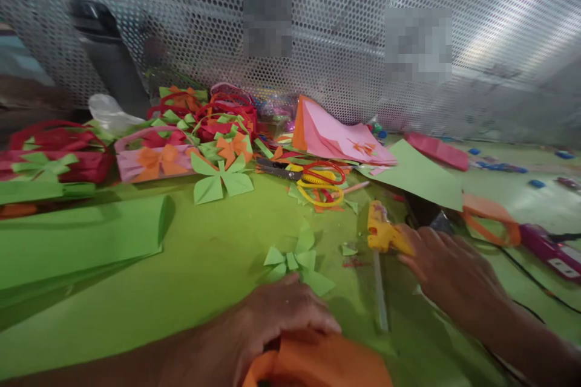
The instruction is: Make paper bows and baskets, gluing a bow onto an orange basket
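Note:
My left hand lies near the bottom middle, fingers curled down over a folded orange paper piece and pressing it to the green table. A green paper bow rests just beyond its knuckles. My right hand reaches out at right, its fingers closed round the handle of a yellow glue gun. The gun lies on the table with a glue stick poking out behind it.
Folded green sheets lie at left. Paper baskets with bows crowd the back, beside scissors, pink paper and a green sheet. A purple tool and cables sit at right. A perforated metal wall stands behind.

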The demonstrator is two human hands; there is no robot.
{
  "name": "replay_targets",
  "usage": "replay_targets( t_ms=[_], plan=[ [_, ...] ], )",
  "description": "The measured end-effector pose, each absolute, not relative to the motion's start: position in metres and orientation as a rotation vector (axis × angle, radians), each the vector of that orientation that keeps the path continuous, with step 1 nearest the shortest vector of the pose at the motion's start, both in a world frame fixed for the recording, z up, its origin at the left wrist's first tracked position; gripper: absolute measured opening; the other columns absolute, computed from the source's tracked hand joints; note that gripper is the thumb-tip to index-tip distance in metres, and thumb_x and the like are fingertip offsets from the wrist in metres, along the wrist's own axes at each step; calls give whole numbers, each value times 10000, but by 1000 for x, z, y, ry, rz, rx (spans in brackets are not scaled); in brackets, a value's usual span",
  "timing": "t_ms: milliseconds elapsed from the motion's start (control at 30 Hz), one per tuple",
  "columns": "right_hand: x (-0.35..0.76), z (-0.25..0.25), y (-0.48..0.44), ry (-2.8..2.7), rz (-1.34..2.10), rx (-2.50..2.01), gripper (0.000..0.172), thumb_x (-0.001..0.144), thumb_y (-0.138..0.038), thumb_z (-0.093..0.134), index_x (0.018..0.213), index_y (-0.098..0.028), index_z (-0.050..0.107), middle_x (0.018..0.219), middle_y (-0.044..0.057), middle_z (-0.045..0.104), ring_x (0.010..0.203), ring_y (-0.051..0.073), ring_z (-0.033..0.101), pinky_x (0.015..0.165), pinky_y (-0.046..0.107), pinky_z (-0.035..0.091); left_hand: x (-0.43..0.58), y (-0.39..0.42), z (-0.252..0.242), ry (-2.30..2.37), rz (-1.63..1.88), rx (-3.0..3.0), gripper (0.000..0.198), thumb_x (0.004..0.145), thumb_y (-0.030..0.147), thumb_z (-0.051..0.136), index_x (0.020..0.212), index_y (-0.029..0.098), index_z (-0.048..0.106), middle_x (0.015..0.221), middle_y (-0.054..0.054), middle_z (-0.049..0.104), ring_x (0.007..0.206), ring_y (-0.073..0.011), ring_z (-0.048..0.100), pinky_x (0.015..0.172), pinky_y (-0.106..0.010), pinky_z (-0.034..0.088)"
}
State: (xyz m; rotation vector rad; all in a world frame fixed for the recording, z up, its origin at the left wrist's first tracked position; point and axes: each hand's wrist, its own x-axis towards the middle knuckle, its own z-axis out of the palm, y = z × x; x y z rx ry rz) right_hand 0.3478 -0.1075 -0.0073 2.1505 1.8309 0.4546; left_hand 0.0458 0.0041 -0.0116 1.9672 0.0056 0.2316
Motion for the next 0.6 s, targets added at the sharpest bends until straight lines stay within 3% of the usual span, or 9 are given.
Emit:
replay_targets(
  t_ms=[100, 167, 267, 400, 600],
  plan=[
    [348, 16, -98, 2092, 299, 2207, 282, 871, -331, 448, 1069, -198, 599, 1037, 124, 626, 875, 322, 616, 722, 452, 444, 45, 4, -14, 2, 241, 1968, 562, 808, 601, 506, 1246, 249, 493, 1200, -41, 594, 1112, -249, 550, 1100, -523, 206],
    [340, 31, -80, 2244, -49, 2393, 291, 905, -368, 398, 1061, -228, 600, 1017, 74, 651, 886, 266, 627, 705, 381, 465, 45, 3, -14, -7, 251, 1963, 572, 801, 611, 505, 1245, 251, 494, 1187, -41, 600, 1107, -251, 553, 1098, -531, 205],
    [319, 37, -37, 2266, -952, 2425, 233, 884, -340, 441, 867, -183, 613, 758, 26, 653, 674, 164, 636, 615, 270, 486, 45, 3, -14, -17, 283, 1966, 585, 803, 638, 461, 1239, 249, 495, 1172, -33, 601, 1095, -248, 558, 1087, -543, 217],
    [293, 19, 14, 1926, -1824, 2214, 81, 828, -227, 532, 860, -162, 567, 585, -45, 590, 432, 63, 552, 417, 155, 406, 47, 3, -19, -35, 297, 1971, 601, 803, 670, 400, 1215, 244, 503, 1160, -23, 603, 1067, -239, 574, 1070, -529, 253],
    [283, 2, 40, 1821, -2163, 1758, 213, 801, -308, 625, 927, -136, 614, 484, -77, 570, 331, 30, 460, 342, 117, 355, 54, 2, -35, -32, 313, 1963, 571, 828, 666, 353, 1179, 248, 521, 1099, -8, 634, 1034, -232, 598, 1073, -531, 235]
  ],
)
